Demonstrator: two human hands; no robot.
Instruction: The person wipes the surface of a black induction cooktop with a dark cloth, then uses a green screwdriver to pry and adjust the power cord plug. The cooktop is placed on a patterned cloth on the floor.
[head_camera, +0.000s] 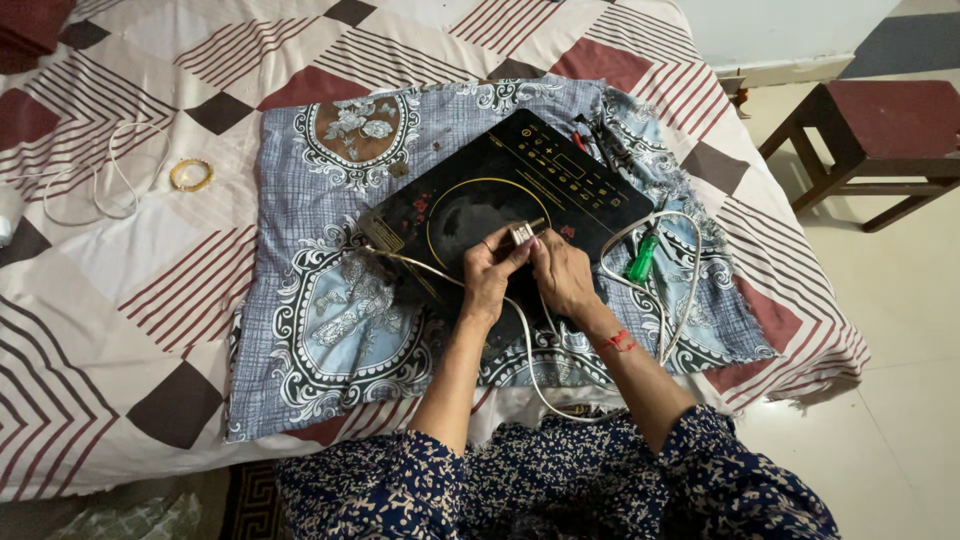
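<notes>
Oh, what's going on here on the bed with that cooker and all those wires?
A person is bent over a black induction cooktop lying on a blue patterned cloth spread on the bed. Both hands, the left hand and right hand, hold a small white plug at the end of the white cord. A green-handled screwdriver lies just right of the cooktop, and a gold bangle sits further left.

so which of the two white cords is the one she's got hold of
The white cord looped over the black induction cooktop, ending in the plug pinched by both hands. The other white cord lies untouched at far left beside the yellow bangle.
</notes>
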